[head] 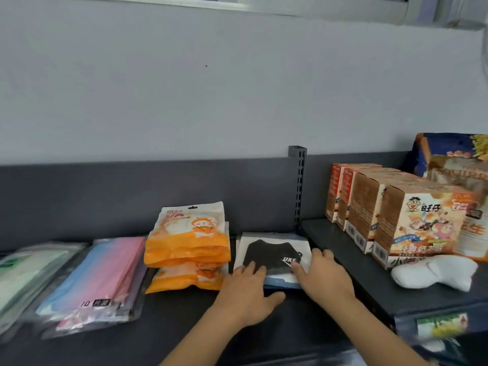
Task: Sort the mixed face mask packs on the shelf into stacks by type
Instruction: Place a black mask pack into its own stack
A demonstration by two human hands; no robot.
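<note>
Four stacks of face mask packs lie in a row on the dark shelf [169, 328]. From the left: green-white packs [29, 270], pink-blue gradient packs [103, 276], orange cartoon packs [188, 249] and black mask packs [272, 253] in clear-white wrappers. My left hand [248, 289] rests flat on the near left corner of the black mask stack. At the stack's near right side lies my right hand [323, 276], fingers straight on the top pack. Both hands hide the stack's front edge.
A slotted shelf upright [298, 186] stands behind the black stack. Right of it, on a slightly higher shelf board [369, 283], stand several snack boxes [420, 223], a blue snack bag [449, 151] and a white stuffed item [435, 270]. A grey wall rises behind.
</note>
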